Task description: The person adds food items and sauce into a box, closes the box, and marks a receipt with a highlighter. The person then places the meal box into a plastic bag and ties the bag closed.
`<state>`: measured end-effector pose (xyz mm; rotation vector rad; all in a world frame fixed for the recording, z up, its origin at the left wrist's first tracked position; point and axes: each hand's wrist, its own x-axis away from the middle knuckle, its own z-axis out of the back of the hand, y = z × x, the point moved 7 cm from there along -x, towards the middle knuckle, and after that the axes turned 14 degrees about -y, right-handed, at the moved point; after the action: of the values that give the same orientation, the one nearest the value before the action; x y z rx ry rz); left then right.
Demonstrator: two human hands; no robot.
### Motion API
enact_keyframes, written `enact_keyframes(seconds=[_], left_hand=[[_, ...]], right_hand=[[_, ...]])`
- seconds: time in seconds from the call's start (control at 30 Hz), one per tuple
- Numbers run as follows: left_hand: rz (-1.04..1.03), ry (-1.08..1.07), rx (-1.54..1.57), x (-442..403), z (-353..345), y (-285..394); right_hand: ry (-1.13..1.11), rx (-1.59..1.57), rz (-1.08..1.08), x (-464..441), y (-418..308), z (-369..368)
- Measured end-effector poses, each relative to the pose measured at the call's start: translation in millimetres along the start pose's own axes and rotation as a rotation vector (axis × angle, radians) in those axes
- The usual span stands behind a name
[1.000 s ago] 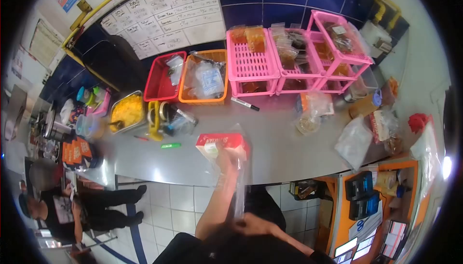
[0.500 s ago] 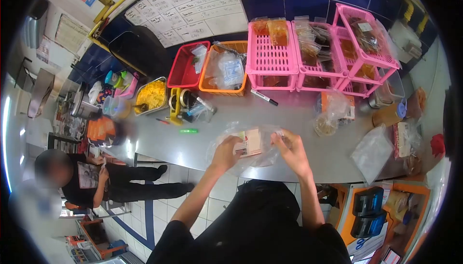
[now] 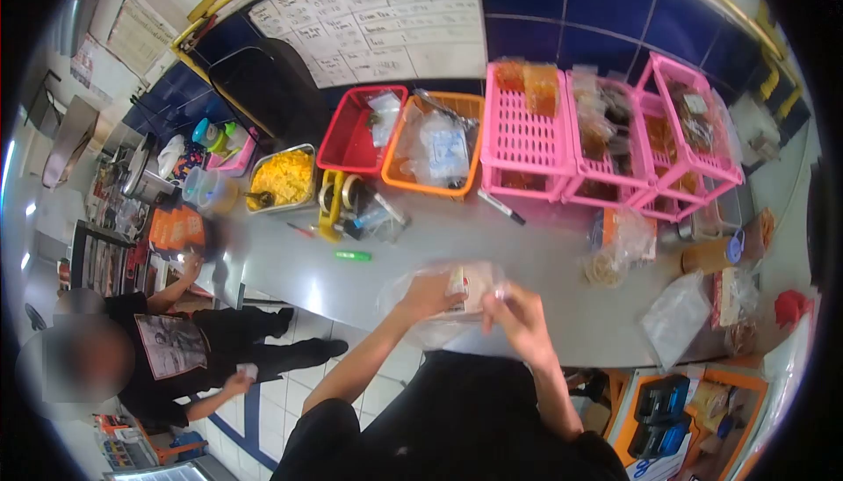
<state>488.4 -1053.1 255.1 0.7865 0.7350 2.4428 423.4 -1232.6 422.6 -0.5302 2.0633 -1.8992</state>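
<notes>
A clear plastic bag [image 3: 399, 292] lies near the front edge of the steel counter. Within or under its film shows a flat beige piece with a printed label [image 3: 475, 281]; its exact kind I cannot make out. My left hand [image 3: 430, 297] covers the left side of this piece, its fingers closed over it and the film. At the bag's right side, my right hand [image 3: 520, 316] has its fingers pinched together on the plastic. Left of the bag lies a green marker [image 3: 352, 255], and behind it a black-and-white marker [image 3: 501, 207].
A red basket [image 3: 338, 151], an orange basket [image 3: 406, 180] and pink racks [image 3: 527, 130] with filled bags line the wall. A yellow tape dispenser [image 3: 330, 204] stands beside a tray of yellow food [image 3: 283, 178]. At left, a co-worker [image 3: 167, 340] reaches toward the counter.
The view has shifted, so the counter sits lower. My left hand covers more of the beige piece, and my right fingers have drawn together. The co-worker has stretched one arm toward the counter.
</notes>
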Motion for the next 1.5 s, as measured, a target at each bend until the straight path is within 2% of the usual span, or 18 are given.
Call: enact_keyframes(seconds=[0.13,0.2,0.27,0.33,0.43,0.53,0.63,0.73,0.93,1.0,1.07,1.13,1.17,1.2,1.33,1.4,1.47,1.5], left_hand=[[-0.160,-0.004,-0.100,-4,13,-4],[-0.222,-0.069,-0.005,-7,19,-2],[-0.350,0.015,-0.201,-9,-18,-27],[-0.337,-0.404,0.046,21,41,51],[-0.625,-0.571,0.548,39,145,110],[-0.390,0.027,0.447,-37,236,44],[-0.005,0.569,-0.294,-151,288,-78],[0.329,0.436,-0.434,-222,298,-173],[0.138,0.444,-0.491,-196,304,-147],[-0.177,0.598,0.018,-138,320,-94],[-0.260,0.273,0.370,-63,282,-23],[-0.747,0.049,0.645,1,205,55],[-0.725,-0.168,0.740,24,169,95],[-0.515,-0.276,0.504,29,117,111],[-0.496,-0.215,0.422,-57,-60,124],[-0.488,-0.249,0.468,-88,-95,103],[-0.399,-0.488,-0.145,-106,-113,114],[-0.401,-0.439,-0.042,-93,-95,115]], right_hand=[[0.037,-0.183,0.032,-18,7,-10],[0.322,-0.384,-0.058,-17,33,16],[0.359,-0.255,0.013,-7,10,25],[0.455,-0.219,0.000,-5,15,35],[0.607,-0.179,-0.075,5,22,43],[0.697,-0.147,-0.123,12,17,42],[0.775,-0.129,-0.116,24,19,33],[0.819,-0.106,-0.155,27,17,25],[0.887,-0.123,-0.172,30,18,17],[0.877,-0.148,-0.138,23,18,14],[0.872,-0.083,-0.151,14,13,11],[0.824,-0.100,-0.151,8,13,9],[0.767,-0.090,-0.151,4,10,8],[0.732,-0.027,-0.138,3,2,4],[0.725,0.241,-0.134,19,8,-3],[0.746,0.139,-0.121,33,24,4],[0.776,0.067,-0.090,51,20,28],[0.776,0.057,-0.090,61,19,36]])
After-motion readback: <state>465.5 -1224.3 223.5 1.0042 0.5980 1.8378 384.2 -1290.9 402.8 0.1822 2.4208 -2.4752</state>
